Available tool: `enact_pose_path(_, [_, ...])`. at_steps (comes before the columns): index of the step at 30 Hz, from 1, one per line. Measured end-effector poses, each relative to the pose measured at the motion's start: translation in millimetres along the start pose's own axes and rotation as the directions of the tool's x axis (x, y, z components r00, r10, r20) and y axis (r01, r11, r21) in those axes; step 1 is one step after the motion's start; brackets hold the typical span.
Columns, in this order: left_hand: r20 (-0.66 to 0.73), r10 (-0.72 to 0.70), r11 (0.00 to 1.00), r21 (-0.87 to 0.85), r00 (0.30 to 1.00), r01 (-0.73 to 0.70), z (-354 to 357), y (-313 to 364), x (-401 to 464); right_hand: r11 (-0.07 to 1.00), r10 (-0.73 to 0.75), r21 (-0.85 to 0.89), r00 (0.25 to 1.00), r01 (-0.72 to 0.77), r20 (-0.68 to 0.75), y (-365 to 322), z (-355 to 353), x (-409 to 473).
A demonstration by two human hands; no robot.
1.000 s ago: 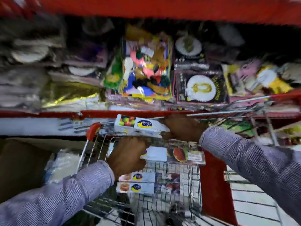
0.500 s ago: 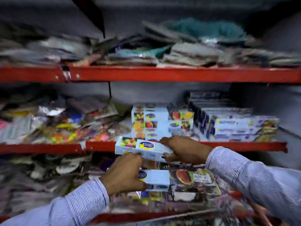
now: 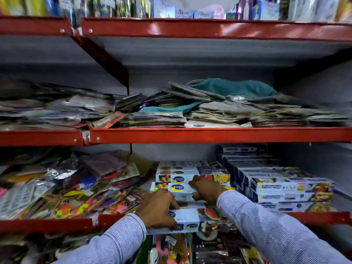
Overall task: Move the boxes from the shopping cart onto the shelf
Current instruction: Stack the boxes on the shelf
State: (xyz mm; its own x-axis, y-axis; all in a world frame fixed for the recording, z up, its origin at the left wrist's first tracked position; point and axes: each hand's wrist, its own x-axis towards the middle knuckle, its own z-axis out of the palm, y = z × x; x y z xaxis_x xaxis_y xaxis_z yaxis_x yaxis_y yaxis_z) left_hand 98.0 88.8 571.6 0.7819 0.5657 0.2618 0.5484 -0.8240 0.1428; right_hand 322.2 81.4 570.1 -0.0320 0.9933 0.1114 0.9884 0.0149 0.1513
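Note:
My left hand [image 3: 160, 208] grips a long white box [image 3: 192, 219] with a blue-yellow logo and a watermelon picture, held at the front edge of the red shelf [image 3: 316, 217]. My right hand [image 3: 206, 189] holds a second white box [image 3: 171, 187] with a fruit picture, pressed against a stack of like boxes [image 3: 177, 171] on that shelf. The shopping cart is out of view.
Blue and white boxes [image 3: 285, 189] are stacked to the right on the same shelf. Loose colourful packets [image 3: 72, 187] fill its left half. The shelf above [image 3: 209, 135] carries piles of flat packets and a teal cloth [image 3: 232, 87]. More packets hang below.
My view has tilted up from the cart to the shelves. Both hands have carried their boxes up and forward onto the shelf, the right one reaching the stack.

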Motion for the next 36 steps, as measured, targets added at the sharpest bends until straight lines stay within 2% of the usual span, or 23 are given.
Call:
enact_pose_path(4, [0.011,-0.013,1.0,-0.023,1.0,0.013,7.0,-13.0,9.0,0.997,0.056,-0.055,0.998,-0.055,0.022,9.2,16.4,21.7])
enact_pose_path(8, [0.027,-0.005,0.999,-0.043,1.0,0.006,14.2,-22.1,14.1,0.998,0.037,-0.051,0.999,-0.037,0.012,16.6,33.1,33.3])
enact_pose_path(15, [0.016,-0.014,0.998,-0.06,1.0,0.015,17.3,-30.7,21.5,1.0,0.021,0.002,0.993,-0.021,-0.115,22.0,34.6,33.9])
enact_pose_path(23, [-0.041,-0.014,0.999,-0.052,0.999,0.012,19.4,-26.5,58.2,0.969,0.127,0.235,0.973,-0.08,-0.194,34.4,12.7,10.4])
enact_pose_path(29, [-0.055,-0.075,0.995,-0.065,0.996,0.072,43.2,-19.4,86.7,0.956,0.071,0.29,0.992,-0.038,-0.102,38.5,17.2,-19.6])
enact_pose_path(32, [-0.09,-0.054,0.998,0.03,0.994,0.057,58.3,-18.8,89.9,0.955,0.08,0.29,0.994,-0.055,-0.076,40.9,31.9,-30.6])
enact_pose_path(36, [-0.126,-0.019,0.983,0.179,0.992,0.041,69.8,-20.9,89.3,0.958,0.124,0.273,0.986,-0.09,-0.11,43.0,45.1,-33.5])
